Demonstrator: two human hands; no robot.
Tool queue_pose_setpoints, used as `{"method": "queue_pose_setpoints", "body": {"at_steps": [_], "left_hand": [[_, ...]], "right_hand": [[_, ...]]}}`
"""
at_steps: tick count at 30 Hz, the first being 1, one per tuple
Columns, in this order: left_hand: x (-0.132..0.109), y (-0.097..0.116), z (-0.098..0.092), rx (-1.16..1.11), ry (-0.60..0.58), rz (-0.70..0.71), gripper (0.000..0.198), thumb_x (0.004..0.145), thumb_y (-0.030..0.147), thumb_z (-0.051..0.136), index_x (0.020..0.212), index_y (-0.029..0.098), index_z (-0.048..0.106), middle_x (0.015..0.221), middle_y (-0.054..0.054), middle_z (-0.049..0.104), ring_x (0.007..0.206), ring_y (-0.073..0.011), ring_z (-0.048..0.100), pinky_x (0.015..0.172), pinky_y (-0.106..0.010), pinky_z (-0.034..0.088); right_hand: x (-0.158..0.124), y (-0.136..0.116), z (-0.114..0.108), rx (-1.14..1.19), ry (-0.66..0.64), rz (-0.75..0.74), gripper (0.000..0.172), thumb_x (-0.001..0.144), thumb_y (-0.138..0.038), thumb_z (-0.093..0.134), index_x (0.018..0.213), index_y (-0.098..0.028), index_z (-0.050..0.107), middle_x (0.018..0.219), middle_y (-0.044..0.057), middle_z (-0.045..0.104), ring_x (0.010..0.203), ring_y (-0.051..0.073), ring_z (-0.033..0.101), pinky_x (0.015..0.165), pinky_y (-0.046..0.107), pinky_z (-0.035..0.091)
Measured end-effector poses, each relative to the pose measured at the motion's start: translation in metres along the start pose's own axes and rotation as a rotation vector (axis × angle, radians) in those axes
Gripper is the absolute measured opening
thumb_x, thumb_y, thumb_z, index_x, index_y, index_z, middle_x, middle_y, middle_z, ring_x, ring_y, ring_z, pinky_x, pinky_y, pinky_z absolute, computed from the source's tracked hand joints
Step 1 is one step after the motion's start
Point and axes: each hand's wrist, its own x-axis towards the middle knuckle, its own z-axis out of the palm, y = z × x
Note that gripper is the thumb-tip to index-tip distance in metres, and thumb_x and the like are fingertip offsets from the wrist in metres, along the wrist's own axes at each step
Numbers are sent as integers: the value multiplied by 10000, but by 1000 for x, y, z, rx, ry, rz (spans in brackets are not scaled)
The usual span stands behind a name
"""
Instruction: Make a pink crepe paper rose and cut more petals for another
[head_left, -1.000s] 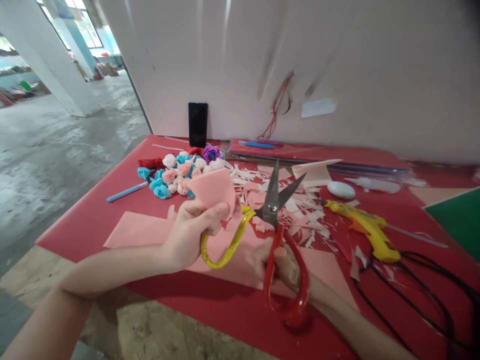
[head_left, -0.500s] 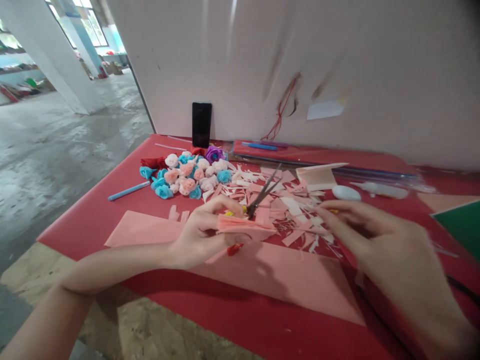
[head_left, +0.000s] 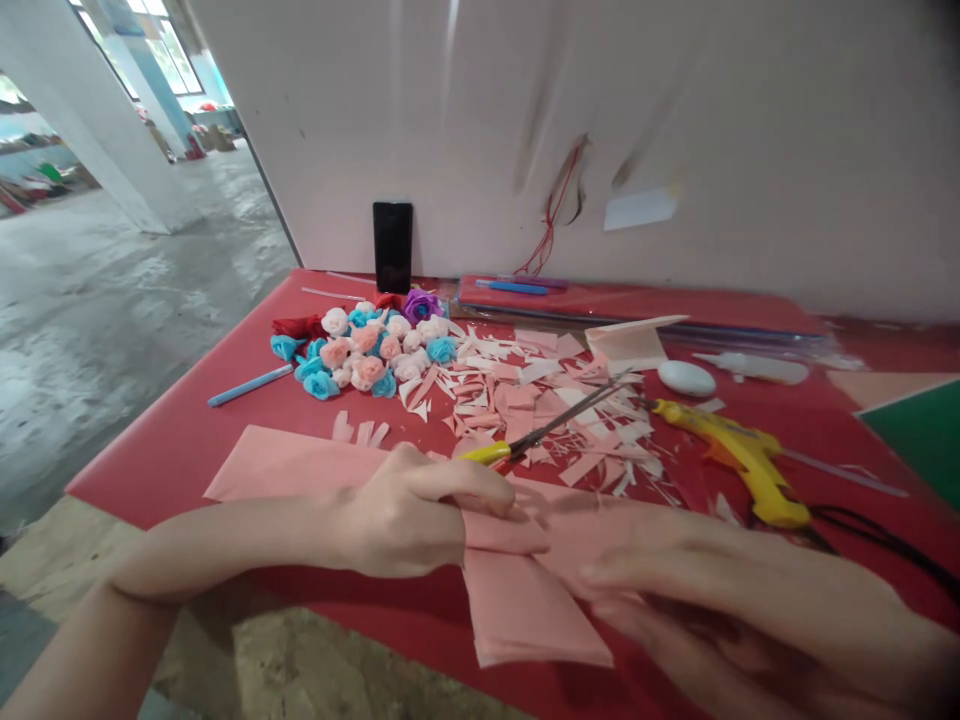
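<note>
My left hand (head_left: pixel 420 510) is closed on a folded pink paper piece (head_left: pixel 502 530), just above the red tabletop. Scissors (head_left: pixel 551 425) with yellow handles lie beyond its fingers, blades pointing to the back right. Below the hand, a folded pink strip (head_left: pixel 529 610) reaches toward the table's front edge. My right hand (head_left: pixel 720 590), slightly blurred, has its fingers extended beside the pink paper; nothing shows between them. A long pink sheet (head_left: pixel 292 465) lies partly under my left forearm and hand. The yellow glue gun (head_left: pixel 739 455) rests beyond my right hand.
Paper flowers (head_left: pixel 367 350) sit at the back left beside paper scraps (head_left: pixel 517 395). A black phone (head_left: pixel 393 247) leans on the wall. A blue pen (head_left: pixel 250 385) lies left; a white oval object (head_left: pixel 686 378), a bottle (head_left: pixel 765 367) and green sheet (head_left: pixel 919 430) are right.
My left hand has lowered and turned over the pink paper, and the scissors now lie flatter. My right hand has moved down and closer to the left, uncovering the glue gun. The folded strip now shows in front.
</note>
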Motion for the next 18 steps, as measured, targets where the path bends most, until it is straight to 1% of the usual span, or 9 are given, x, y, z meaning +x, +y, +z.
{"method": "queue_pose_setpoints", "body": {"at_steps": [2, 4, 7, 11, 15, 18], "left_hand": [[2, 0, 0, 16, -2, 16, 179, 814, 34, 477, 883, 66, 640, 783, -56, 634, 768, -82, 649, 749, -122, 531], [2, -1, 0, 37, 12, 26, 182, 823, 43, 467, 888, 87, 632, 796, -46, 647, 752, -75, 651, 712, -125, 539], [0, -1, 0, 50, 14, 25, 171, 823, 50, 468, 876, 101, 623, 810, -36, 662, 733, -72, 651, 635, -122, 536], [-1, -1, 0, 49, -21, 17, 193, 816, 38, 468, 880, 124, 629, 827, -34, 670, 743, -79, 654, 529, -125, 495], [0, 0, 0, 51, -23, 26, 208, 806, 23, 476, 896, 132, 629, 863, -32, 680, 795, -83, 659, 538, -118, 482], [0, 0, 1, 38, -28, 21, 205, 811, 21, 467, 893, 123, 625, 868, -39, 684, 834, -88, 657, 563, -111, 486]], "right_hand": [[1, -1, 0, 26, -51, -40, 85, 775, -260, 588, 849, -295, 565, 673, -51, 655, 625, 95, 624, 618, 144, 509], [2, -2, 2, 80, -84, -48, 138, 752, -273, 624, 876, -291, 566, 700, -44, 653, 616, 95, 622, 574, 150, 505], [3, -3, 6, 149, -55, -6, 140, 757, -245, 616, 881, -293, 570, 725, -41, 651, 639, 94, 627, 541, 151, 489], [3, -5, 7, 142, -15, -2, 148, 749, -169, 582, 845, -280, 569, 702, -50, 644, 668, 82, 628, 603, 137, 495], [3, -5, 5, 100, -14, -53, 146, 756, -131, 553, 820, -262, 568, 687, -43, 647, 666, 80, 631, 588, 131, 491], [2, -5, 4, 100, -45, -59, 137, 741, -213, 620, 855, -261, 561, 701, -30, 653, 690, 112, 644, 591, 163, 503]]}}
